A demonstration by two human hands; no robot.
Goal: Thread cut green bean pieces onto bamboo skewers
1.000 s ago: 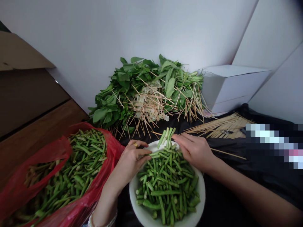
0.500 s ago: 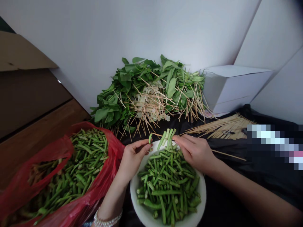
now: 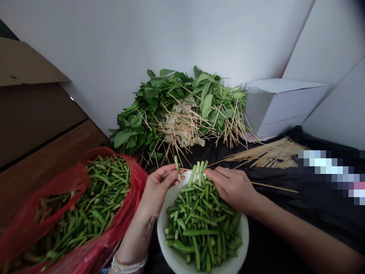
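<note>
My right hand (image 3: 232, 186) is closed on a thin bamboo skewer (image 3: 273, 187), whose long end sticks out to the right. Several cut green bean pieces (image 3: 197, 172) are threaded side by side on it, touching my right fingertips. Between the thumb and fingers of my left hand (image 3: 159, 186), a single bean piece (image 3: 177, 166) stands nearly upright at the skewer's left end. Whether the tip has gone through this piece I cannot tell. Both hands are over the far rim of a white bowl (image 3: 162, 232) heaped with cut green beans (image 3: 205, 232).
A red plastic bag (image 3: 139, 179) of cut beans stands open at left. Behind the bowl lie skewered leafy greens (image 3: 151, 91) and pale skewered pieces (image 3: 182, 121). Loose skewers (image 3: 273, 150) are at right, near a white box (image 3: 291, 106). A cardboard box (image 3: 31, 61) is at far left.
My left hand has shifted slightly left, and its bean piece shows longer and more upright. The right hand and the threaded pieces have moved a little left.
</note>
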